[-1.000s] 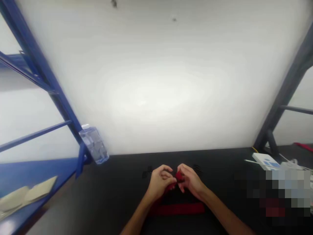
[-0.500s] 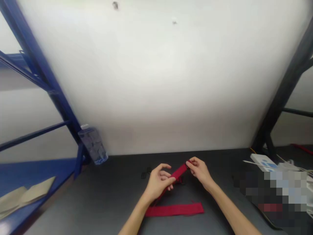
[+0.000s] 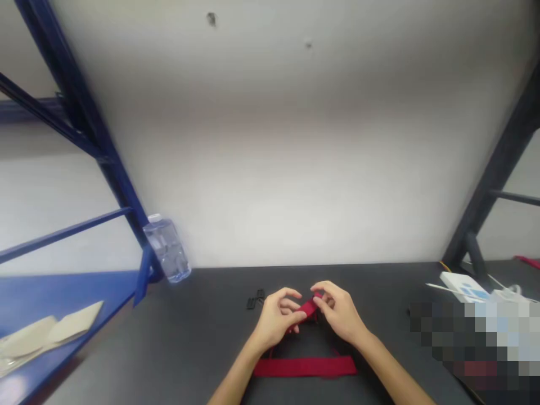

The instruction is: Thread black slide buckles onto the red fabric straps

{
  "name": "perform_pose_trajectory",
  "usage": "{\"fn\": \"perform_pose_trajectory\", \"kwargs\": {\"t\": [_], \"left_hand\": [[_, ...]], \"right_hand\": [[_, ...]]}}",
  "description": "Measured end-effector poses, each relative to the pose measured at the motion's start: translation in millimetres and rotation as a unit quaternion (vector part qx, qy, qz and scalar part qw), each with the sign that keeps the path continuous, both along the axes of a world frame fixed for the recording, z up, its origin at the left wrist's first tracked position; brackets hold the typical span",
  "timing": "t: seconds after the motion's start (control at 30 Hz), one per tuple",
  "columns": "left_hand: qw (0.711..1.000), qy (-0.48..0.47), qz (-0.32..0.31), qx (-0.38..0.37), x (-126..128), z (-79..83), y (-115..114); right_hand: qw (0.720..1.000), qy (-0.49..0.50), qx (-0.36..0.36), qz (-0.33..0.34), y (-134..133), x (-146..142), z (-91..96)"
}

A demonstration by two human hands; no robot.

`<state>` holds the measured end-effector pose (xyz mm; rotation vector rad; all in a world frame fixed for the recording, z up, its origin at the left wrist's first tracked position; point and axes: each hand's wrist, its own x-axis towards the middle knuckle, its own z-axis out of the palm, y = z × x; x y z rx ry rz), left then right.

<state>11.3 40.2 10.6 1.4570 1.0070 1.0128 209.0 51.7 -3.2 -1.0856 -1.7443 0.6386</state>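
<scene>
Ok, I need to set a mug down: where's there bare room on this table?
Bare tabletop lies between the water bottle and the black clips, and between the right hand and the white box. It's crowded in the middle, where the left hand and right hand hold a red strap above a red band.

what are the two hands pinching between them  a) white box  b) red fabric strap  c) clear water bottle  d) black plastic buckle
b, the left hand and the right hand meet over a short stretch of red fabric strap, gripping it between their fingers.
</scene>
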Motion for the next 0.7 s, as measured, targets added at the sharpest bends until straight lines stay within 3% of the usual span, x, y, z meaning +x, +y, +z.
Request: {"fn": "perform_pose_trajectory", "kwargs": {"t": [0.13, 0.27, 0.33, 0.43, 0.53, 0.7], "left_hand": [[1.000, 0.016, -0.009, 0.000, 2, -3.0, 0], [0.995, 0.071, 0.015, 0.066, -16, 7.2, 7], [0.973, 0.160, 0.081, 0.146, -37, 14.1, 14], [0.905, 0.313, 0.165, 0.235, -71, 16.5, 26], [0.867, 0.414, 0.146, 0.234, -90, 7.7, 33], [0.839, 0.493, 0.092, 0.210, -93, -4.5, 34]], "right_hand": [[0.991, 0.021, -0.069, 0.115, -8, -7, 6.2], [0.988, 0.058, -0.089, 0.109, -4, -4, 3.9], [0.987, 0.077, -0.103, 0.096, -1, -1, 2.7], [0.987, 0.083, -0.114, 0.083, 2, 3, 1.2], [0.985, 0.094, -0.120, 0.086, 3, 3, -1.7], [0.978, 0.118, -0.142, 0.095, 6, 1, -8.2]]}}
